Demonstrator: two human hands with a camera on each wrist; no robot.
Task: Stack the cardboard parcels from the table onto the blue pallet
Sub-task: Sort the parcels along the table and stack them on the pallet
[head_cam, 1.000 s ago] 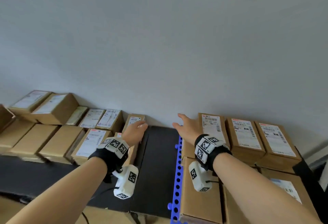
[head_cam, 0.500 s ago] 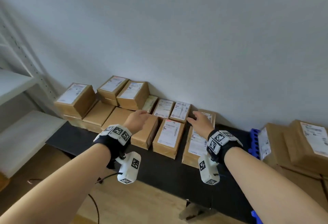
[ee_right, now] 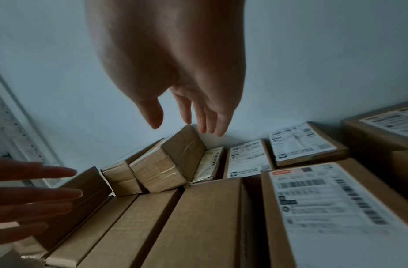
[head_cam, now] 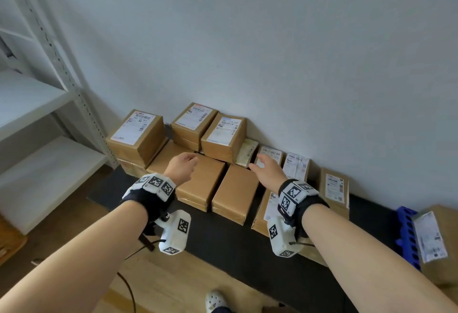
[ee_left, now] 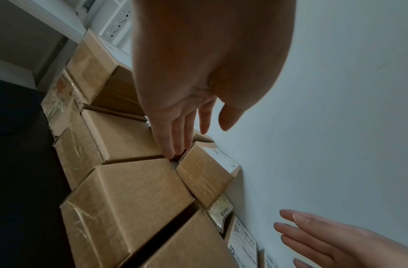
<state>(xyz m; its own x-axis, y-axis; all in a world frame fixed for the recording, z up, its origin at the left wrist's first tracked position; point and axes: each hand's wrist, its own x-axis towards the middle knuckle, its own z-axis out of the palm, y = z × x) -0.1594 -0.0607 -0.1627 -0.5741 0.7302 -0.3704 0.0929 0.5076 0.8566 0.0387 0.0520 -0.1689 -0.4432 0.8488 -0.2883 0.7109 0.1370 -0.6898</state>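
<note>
Now both hands (head_cam: pixel 182 167) farther left over the parcels (head_cam: pixel 224 135)

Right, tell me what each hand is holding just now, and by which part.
Nothing is held. The left hand and right hand hover open over the parcels on the table, fingers extended, no grip on any.

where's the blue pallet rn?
Head view, far right: the blue pallet sits past the black table's right end, a labelled parcel stacked on it.
</note>
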